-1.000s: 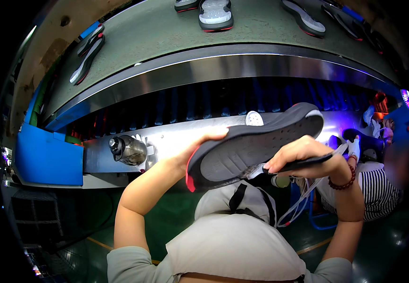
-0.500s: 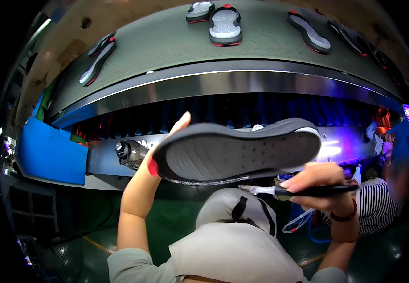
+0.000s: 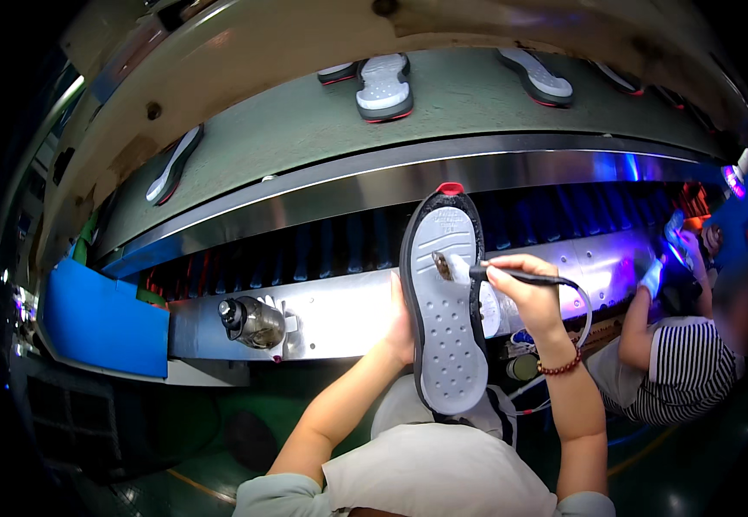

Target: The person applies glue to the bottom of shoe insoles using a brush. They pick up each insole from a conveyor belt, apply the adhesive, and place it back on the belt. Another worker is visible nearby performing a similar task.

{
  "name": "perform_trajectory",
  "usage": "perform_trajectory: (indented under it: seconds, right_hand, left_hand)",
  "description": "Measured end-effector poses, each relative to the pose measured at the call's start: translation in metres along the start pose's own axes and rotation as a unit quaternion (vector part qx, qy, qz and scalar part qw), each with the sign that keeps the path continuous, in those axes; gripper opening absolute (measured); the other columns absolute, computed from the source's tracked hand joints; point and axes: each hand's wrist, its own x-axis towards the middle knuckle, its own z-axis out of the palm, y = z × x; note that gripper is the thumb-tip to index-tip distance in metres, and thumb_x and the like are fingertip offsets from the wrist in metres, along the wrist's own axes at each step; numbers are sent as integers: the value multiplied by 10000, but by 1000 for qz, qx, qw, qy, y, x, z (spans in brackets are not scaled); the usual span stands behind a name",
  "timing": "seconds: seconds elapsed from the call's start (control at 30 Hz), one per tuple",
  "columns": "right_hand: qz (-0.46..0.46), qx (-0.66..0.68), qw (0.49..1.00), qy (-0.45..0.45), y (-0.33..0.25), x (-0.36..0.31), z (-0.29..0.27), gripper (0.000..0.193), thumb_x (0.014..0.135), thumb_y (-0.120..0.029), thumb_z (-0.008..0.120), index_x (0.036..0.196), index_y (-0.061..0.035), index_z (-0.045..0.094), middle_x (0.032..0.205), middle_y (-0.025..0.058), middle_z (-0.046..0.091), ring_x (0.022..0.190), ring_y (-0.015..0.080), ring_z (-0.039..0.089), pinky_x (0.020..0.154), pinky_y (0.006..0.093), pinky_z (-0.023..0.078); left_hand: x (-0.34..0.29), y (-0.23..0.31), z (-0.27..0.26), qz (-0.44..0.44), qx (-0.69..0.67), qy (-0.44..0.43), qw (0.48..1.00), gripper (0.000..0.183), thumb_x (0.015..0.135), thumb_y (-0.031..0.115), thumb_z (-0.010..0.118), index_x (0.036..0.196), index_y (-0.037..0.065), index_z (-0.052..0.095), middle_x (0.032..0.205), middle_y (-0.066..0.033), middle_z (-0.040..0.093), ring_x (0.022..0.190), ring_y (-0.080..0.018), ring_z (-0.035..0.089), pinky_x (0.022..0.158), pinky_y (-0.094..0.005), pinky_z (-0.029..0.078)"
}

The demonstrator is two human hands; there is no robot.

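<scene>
Gripping a shoe sole (image 3: 450, 323) right of the bottle (image 3: 259, 326), by the rim nearer that bottle, in partly hidden fingers of the left hand (image 3: 402, 329); pinching a brush (image 3: 480, 272) in the right hand (image 3: 527, 291). Probably light, springy; best held by the dark rim.

The left arm (image 3: 335, 414) slants up and in from the bottom. The left hand (image 3: 402, 326) is partly hidden and holds on from the side. The right arm (image 3: 579, 414) goes almost straight up. The right hand (image 3: 525, 291) bends to the left and pinches tight.
</scene>
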Motion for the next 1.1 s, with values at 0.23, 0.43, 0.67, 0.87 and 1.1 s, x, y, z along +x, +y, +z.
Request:
perform_trajectory:
  seconds: [0.23, 0.43, 0.67, 0.87, 1.1]
  right_hand:
    - [-336, -355, 872, -31, -5, -7, 28, 143, 640, -37, 680, 779, -37, 649, 764, 82, 636, 699, 195, 597, 698, 290, 436]
    - [-234, -313, 895, -214, -13, -75, 17, 144, 599, -59, 699, 734, -84, 658, 706, 34, 639, 724, 147, 617, 672, 268, 433]
    - [-192, -145, 969, -53, -42, -4, 7, 96, 715, 27, 635, 808, 4, 645, 754, 86, 622, 654, 94, 589, 543, 183, 450]
    - [-134, -73, 945, -290, -48, -30, 7, 147, 697, -6, 667, 844, 6, 660, 790, 104, 645, 757, 157, 613, 692, 248, 471]
    - [-138, -84, 943, -291, -40, -30, 0, 186, 681, 34, 680, 863, 16, 646, 873, 121, 641, 843, 190, 612, 777, 277, 466]
  left_hand:
    - [3, -13, 0, 15, 38, 14, 999, 830, 785, 722, 183, 1270, 80, 390, 1176, -114, 511, 1052, -255, 517, 909, -384, 416]
    - [-10, 19, 5, 87, 78, 110, 987, 855, 783, 722, 176, 1293, 60, 353, 1200, -132, 487, 1058, -249, 507, 905, -391, 418]
    - [-14, 0, 22, 9, 60, -19, 998, 832, 808, 688, 150, 1329, 54, 288, 1282, -138, 412, 1139, -281, 445, 957, -396, 370]
    - [-12, 13, 45, 92, -90, -109, 986, 839, 804, 697, 156, 1330, 58, 295, 1272, -137, 423, 1133, -261, 454, 963, -389, 365]
    - [-2, 24, 29, 173, 122, 84, 974, 954, 738, 767, 108, 1289, 19, 324, 1165, -213, 477, 1031, -327, 509, 894, -434, 411]
